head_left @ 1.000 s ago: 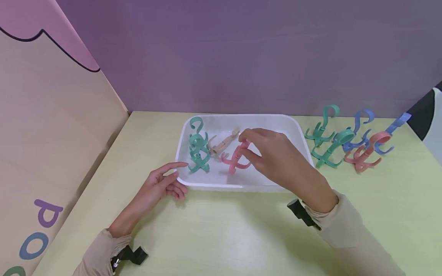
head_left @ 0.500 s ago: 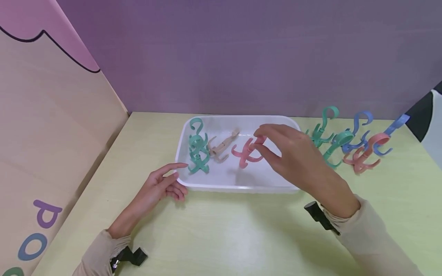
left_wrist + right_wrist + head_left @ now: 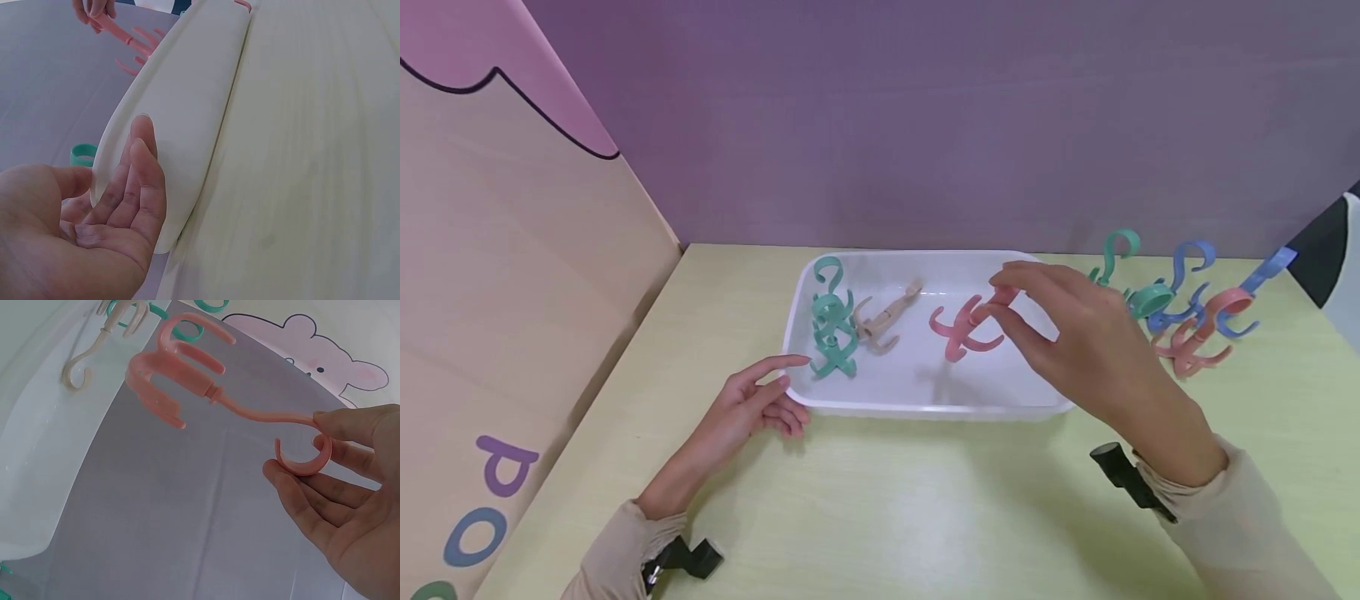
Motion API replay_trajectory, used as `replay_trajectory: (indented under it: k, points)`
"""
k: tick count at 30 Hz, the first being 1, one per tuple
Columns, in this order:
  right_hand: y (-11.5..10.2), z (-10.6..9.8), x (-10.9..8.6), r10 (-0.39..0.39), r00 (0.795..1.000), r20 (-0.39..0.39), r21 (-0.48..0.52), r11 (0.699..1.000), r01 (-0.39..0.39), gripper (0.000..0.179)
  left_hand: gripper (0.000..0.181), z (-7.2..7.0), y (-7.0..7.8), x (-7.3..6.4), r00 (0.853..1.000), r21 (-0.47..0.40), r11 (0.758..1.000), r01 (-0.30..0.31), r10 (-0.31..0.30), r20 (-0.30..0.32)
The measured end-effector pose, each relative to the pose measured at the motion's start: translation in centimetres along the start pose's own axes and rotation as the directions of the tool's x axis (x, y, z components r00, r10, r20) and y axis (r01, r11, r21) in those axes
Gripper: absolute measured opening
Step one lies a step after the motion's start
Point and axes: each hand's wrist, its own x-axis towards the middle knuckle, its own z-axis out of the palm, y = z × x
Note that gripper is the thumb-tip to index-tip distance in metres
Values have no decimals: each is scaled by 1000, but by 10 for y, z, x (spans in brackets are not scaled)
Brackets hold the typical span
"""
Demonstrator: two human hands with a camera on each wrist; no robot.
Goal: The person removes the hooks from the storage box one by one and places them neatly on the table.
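My right hand (image 3: 1097, 346) pinches the curled end of a pink plastic multi-claw hook (image 3: 964, 329), its curved prongs hanging over the right part of the white tray (image 3: 895, 408). In the right wrist view, thumb and fingers hold the loop of this pink claw hook (image 3: 187, 375). At the tray's front left corner, my left hand (image 3: 745, 404) touches the rim with loosely bent fingers; the left wrist view has this hand (image 3: 100, 231) against the tray wall (image 3: 181, 94). Inside the tray lie green claw hooks (image 3: 833, 321) and a beige claw hook (image 3: 886, 318).
Right of the tray, more claw hooks stand on the pale table (image 3: 880, 500): green (image 3: 1150, 298), blue (image 3: 1187, 258) and a second pink one (image 3: 1198, 337). A purple backdrop (image 3: 880, 125) rises behind, and a printed panel (image 3: 535, 292) borders the left.
My right hand has carried the pink claw hook rightward, away from the beige hook and above the tray's right half. The left hand stays at the corner.
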Motion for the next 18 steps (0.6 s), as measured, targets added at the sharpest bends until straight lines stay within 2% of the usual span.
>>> replay_trajectory:
  k: [9, 11, 15, 18]
  points:
    - [5, -17, -5, 4, 1000, -31, -11, 1000, -4, 22, 44, 0, 0, 0, 1000, -6, 1000, 1, -1, 0]
    - [6, -22, -6, 7, 999, -51, -28, 1000, -9, 27, 43, 0, 0, -1, 1000, -8, 1000, 4, -4, -3]
    - [10, -34, -9, 8, 996, -84, -70, 997, -14, 48, 43, 1, 0, -1, 1000, -6, 1000, 9, -9, -12]
    - [13, -44, -10, 14, 993, -113, -106, 994, -26, 53, 43, 2, 1, 0, 1000, -7, 1000, 10, -10, -14]
